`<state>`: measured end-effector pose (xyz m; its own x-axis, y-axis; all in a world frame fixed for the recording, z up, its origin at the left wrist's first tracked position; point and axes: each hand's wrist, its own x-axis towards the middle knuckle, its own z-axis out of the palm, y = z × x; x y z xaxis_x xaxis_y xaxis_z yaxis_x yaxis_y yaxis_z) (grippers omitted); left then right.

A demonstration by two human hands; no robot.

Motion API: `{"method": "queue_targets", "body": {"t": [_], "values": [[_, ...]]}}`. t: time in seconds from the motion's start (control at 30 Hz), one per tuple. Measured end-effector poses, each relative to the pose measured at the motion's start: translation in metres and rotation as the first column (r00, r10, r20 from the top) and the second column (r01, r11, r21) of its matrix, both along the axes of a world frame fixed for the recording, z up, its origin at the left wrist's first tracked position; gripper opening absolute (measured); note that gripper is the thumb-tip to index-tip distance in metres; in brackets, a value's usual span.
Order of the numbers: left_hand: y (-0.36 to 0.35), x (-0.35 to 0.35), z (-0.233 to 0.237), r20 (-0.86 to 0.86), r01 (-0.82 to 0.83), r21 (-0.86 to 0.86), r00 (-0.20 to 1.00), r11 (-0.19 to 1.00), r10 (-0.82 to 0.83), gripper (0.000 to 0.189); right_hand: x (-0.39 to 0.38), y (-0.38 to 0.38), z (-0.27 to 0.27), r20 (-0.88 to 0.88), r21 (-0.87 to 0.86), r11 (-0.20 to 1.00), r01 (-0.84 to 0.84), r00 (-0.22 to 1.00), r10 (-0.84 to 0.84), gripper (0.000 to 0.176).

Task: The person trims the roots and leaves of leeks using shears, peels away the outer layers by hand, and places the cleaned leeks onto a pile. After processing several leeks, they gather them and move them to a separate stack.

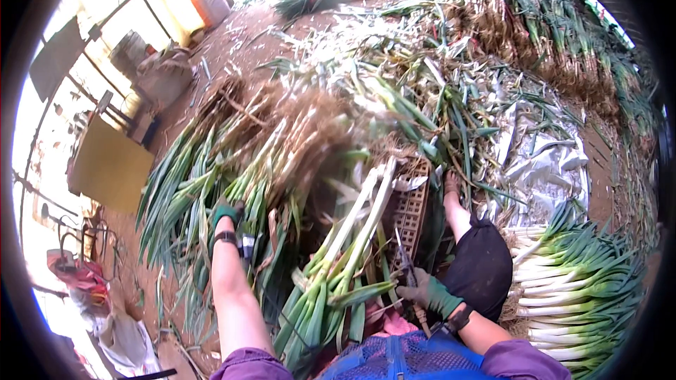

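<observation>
The loose leeks (345, 260) lie at the middle, in front of the body, white stems slanting towards 1 o'clock. From them, the gloved right hand (431, 291) is at 4, closed around a long thin tool (405, 257). The gloved left hand (229, 213) is at 10, fingers curled among the leaves of a rooty leek pile (260, 134); whether it grips any, I cannot tell. A plastic crate (410, 204) stands at 2, just beside a bare foot (451, 184). Beyond it, a crumpled white sheet (546, 158) edges the litter; a neat leek stack (577, 295) borders the person's right at 3. Brown floor (127, 246) runs between the rooty pile and a yellow board (113, 162) at 10, narrowing beside the board.
</observation>
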<state>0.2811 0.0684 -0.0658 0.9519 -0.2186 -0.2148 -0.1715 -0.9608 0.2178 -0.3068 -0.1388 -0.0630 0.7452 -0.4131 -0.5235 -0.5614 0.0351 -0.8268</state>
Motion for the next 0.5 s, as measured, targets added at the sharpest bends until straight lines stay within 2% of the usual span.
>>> {"method": "queue_targets", "body": {"t": [0.07,0.1,0.2,0.23,0.27,0.33,0.37,0.5], "values": [[-0.006,-0.029,0.035,0.083,0.072,0.032,0.994,0.997,-0.074,0.075,-0.003,0.004,-0.034,-0.038,-0.019,1.000,0.003,0.999,-0.004,0.067],[-0.004,-0.029,0.034,0.083,0.098,-0.004,0.992,0.995,-0.097,0.070,0.003,0.004,-0.011,-0.130,-0.013,1.000,-0.017,0.991,0.015,0.066],[-0.002,-0.025,0.030,0.025,0.066,0.034,0.997,0.997,-0.067,0.065,0.001,0.010,-0.033,-0.010,0.001,0.999,0.036,0.999,-0.036,0.046],[-0.007,-0.048,0.042,0.115,0.030,-0.038,0.993,0.999,-0.025,0.060,0.002,0.011,-0.026,0.030,0.019,0.999,0.038,0.999,-0.038,0.050],[-0.011,-0.059,0.058,0.085,0.053,0.031,0.995,0.998,-0.056,0.063,0.001,0.012,-0.018,0.000,-0.002,1.000,0.027,1.000,-0.027,0.051],[-0.021,-0.072,0.087,0.020,0.104,0.167,0.994,0.981,-0.109,0.068,0.004,0.011,0.031,-0.058,-0.041,0.999,0.003,0.998,-0.006,0.054],[-0.020,-0.084,0.092,0.120,0.104,0.117,0.986,0.988,-0.118,0.062,0.001,0.013,0.029,-0.063,-0.042,0.999,0.005,0.998,-0.008,0.054],[-0.011,-0.100,0.112,0.107,0.090,-0.097,0.991,0.991,-0.080,0.059,-0.005,0.010,0.013,-0.052,-0.021,0.999,-0.026,0.998,0.025,0.058]]}}
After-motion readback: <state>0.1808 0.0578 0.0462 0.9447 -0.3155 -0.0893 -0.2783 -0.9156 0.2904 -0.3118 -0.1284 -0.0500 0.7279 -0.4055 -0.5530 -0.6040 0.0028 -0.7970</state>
